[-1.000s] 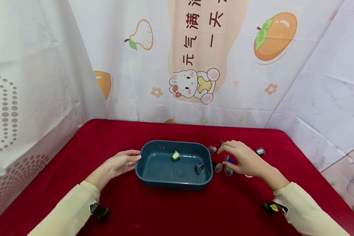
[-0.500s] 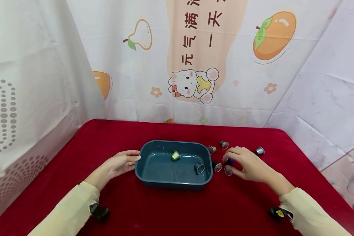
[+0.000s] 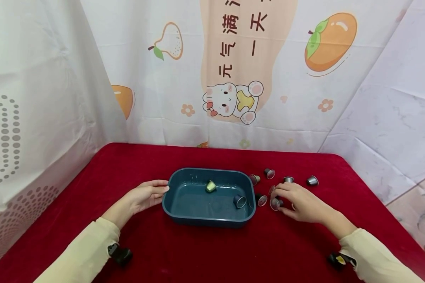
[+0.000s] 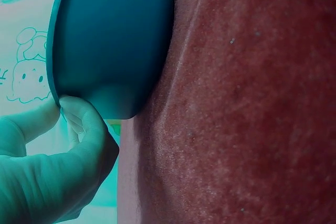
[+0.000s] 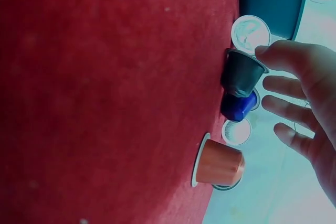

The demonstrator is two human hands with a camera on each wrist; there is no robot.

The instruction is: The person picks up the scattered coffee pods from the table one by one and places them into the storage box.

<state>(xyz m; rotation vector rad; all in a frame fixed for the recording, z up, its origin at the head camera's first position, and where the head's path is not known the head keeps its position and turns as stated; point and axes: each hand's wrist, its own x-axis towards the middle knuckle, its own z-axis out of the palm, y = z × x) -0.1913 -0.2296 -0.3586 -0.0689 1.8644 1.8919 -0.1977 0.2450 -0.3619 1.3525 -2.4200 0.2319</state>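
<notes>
A dark teal tray (image 3: 209, 220) stands on the red cloth, holding a pale green coffee capsule (image 3: 210, 186) and a dark one (image 3: 239, 201). My left hand (image 3: 143, 198) pinches the tray's left rim between thumb and fingers. To the tray's right, my right hand (image 3: 301, 202) hovers low among loose capsules, its fingers spread and slightly bent. In the right wrist view, the thumb tip is right at the rim of a black coffee capsule (image 5: 241, 74). Beyond it lies a blue capsule (image 5: 239, 106). The head view hides an orange capsule (image 5: 220, 163) behind this hand.
Several more capsules lie about: a beige one (image 3: 255, 179) by the tray's far right corner, a dark one (image 3: 260, 200) against its right side, a grey one (image 3: 269, 173) and a silver one (image 3: 312, 181) farther off. A printed curtain (image 3: 163, 98) hangs behind the table.
My right hand has drawn nearer and slightly right, down to the near capsules, uncovering a grey and a silver one behind it. My left hand stays on the rim.
</notes>
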